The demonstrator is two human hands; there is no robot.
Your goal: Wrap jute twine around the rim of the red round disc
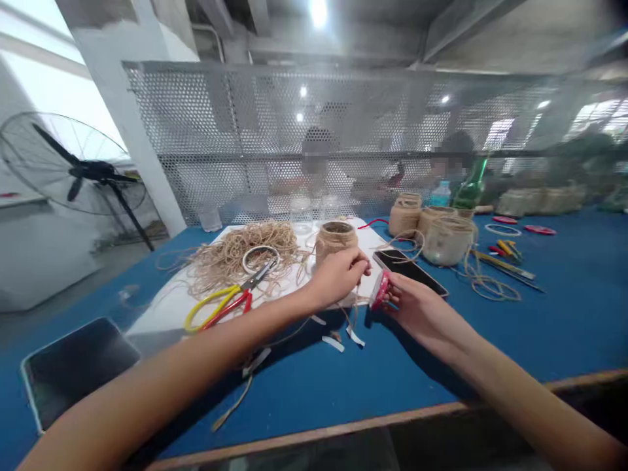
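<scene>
A glass jar wrapped in brown twine (336, 239) stands upright on white paper (161, 314) in the middle of the table. Just in front of it, my left hand (341, 275) is closed, its fingertips pinched together; whatever lies between them is too small to make out. A strand of twine hangs below these fingers. To the right, my right hand (422, 307) grips a red-faced roll of tape (380, 290) by its edge, held above the table. Short white strips (333, 343) and twine scraps lie below both hands.
Left of the jar sit a heap of twine (245, 252), a white ring (261, 259) and scissors (220, 304). A dark phone (409, 269) and twine-wrapped jars (447, 241) stand to the right, before a green bottle (471, 186). A tablet (78, 369) lies front left. Perforated metal screens the back.
</scene>
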